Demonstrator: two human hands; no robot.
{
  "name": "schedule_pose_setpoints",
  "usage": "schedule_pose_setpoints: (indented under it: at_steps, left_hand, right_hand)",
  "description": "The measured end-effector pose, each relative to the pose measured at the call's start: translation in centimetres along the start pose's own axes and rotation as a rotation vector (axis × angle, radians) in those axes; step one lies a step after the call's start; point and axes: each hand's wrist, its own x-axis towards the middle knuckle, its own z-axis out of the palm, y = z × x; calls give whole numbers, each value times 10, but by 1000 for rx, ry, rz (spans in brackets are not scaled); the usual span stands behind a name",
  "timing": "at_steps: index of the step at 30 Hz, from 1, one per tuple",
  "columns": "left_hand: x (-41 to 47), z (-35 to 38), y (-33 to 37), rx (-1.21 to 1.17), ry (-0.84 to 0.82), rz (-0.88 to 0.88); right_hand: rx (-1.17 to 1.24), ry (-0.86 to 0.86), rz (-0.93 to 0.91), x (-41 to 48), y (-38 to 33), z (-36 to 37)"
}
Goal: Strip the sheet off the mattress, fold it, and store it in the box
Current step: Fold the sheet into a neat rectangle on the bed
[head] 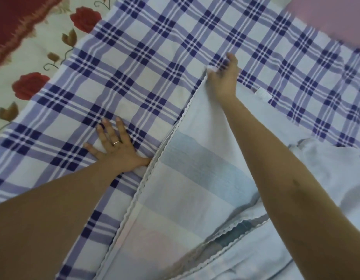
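**Folding step.** The checked sheet (154, 47) lies spread over rose-printed bedding (39, 47), with its near-right part turned over, pale underside up. The left grip (114, 147), fingers straight, presses the sheet flat just beside the turned edge. The right grip (223, 77) pinches the flap's far corner. The next move likely calls for carrying that corner across and aligning the edges to complete 1 fold. The box is not in view.

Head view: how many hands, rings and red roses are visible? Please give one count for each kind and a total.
Hands: 2, the left hand flat on the sheet, the right hand pinching its edge.
Rings: 1
Red roses: 2
Total: 5
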Motion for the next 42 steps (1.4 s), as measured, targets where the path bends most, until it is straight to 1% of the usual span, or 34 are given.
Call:
schedule_pose_setpoints:
  at_steps: [2, 4, 5, 7, 9, 11, 13, 14, 16, 17, 18, 20, 21, 22, 23, 24, 25, 26, 27, 28, 29, 30, 31, 33, 35, 36, 37, 38, 39, 40, 41, 42]
  left_hand:
    - [1, 0, 0, 9, 10, -14]
    - [2, 1, 1, 11, 19, -28]
    - [3, 0, 1, 1, 21, -29]
    - [5, 1, 0, -12, 29, -30]
    - [11, 4, -1, -9, 69, -47]
    - [10, 10, 2, -25, 160, -66]
    - [14, 18, 9, -61, 269, -74]
    - [14, 21, 11, -79, 294, -92]
    - [12, 21, 11, -88, 305, -130]
    - [12, 18, 11, -69, 276, -132]
    - [12, 14, 9, -61, 227, -98]
    - [5, 10, 5, -26, 152, -37]
    - [6, 9, 3, -8, 154, -51]
    - [5, 9, 2, 13, 170, -63]
    - [3, 10, 2, 21, 174, -63]
    - [0, 10, 3, 28, 178, -50]
    - [-2, 12, 3, 36, 191, -26]
    - [-1, 10, 4, 43, 209, -14]
    - [-1, 9, 5, 38, 232, -11]
    - [-5, 10, 4, 27, 258, -5]
    - [-9, 10, 3, 17, 261, -3]
    - [-13, 14, 0, 16, 266, 6]
    - [-13, 15, -2, 13, 254, 11]
    - [-15, 24, -5, -25, 317, -13]
    - [-25, 41, -1, -97, 525, 5]
    - [-34, 55, 2, -144, 682, 72]
    - [-46, 77, 5, -197, 839, 187]
    - [-60, 95, 7, -231, 962, 351]
    - [-73, 112, 6, -243, 1008, 558]
    - [-90, 133, 12, -254, 965, 788]
    - [-105, 153, 20, -245, 855, 959]
    - [-113, 165, 25, -234, 708, 1044]
  right_hand:
    - [-85, -57, -177, -54, -1, 0]
    - [-194, -62, -374, -128, 5, 3]
    - [-250, -50, -397, -173, 13, 6]
    - [-371, -61, -239, -259, 37, 12]
    - [-487, -67, -97, -306, 58, 27]
    - [-618, -154, -106, -310, 57, 55]
    - [-650, -209, -187, -289, 40, 84]
    - [-640, -230, -214, -277, 35, 94]
    - [-541, -250, -271, -261, 29, 100]
    - [-461, -304, -303, -252, 31, 95]
    - [-335, -390, -314, -248, 33, 81]
    - [-99, -573, -297, -255, 28, 40]
    - [-42, -593, -276, -259, 28, 20]
    - [-42, -500, -263, -270, 32, -2]
    - [-74, -340, -260, -284, 40, -24]
    - [-141, -116, -216, -300, 54, -46]
    - [-207, 133, -103, -323, 71, -68]
    - [-260, 363, 58, -343, 92, -86]
    - [-311, 537, 245, -363, 112, -99]
    - [-347, 636, 447, -382, 130, -105]
    - [-378, 618, 623, -395, 144, -102]
    - [-424, 529, 721, -411, 152, -91]
    - [-480, 434, 740, -415, 158, -79]
    - [-601, 312, 702, -414, 167, -64]
    - [-642, 302, 653, -412, 178, -63]
    - [-656, 322, 627, -413, 184, -65]
    - [-666, 323, 613, -416, 189, -70]
    - [-634, 327, 583, -415, 191, -72]
    - [-600, 326, 531, -413, 189, -70]
    - [-552, 344, 465, -418, 191, -73]
    - [-456, 367, 377, -423, 194, -79]
    - [-309, 388, 300, -423, 193, -84]
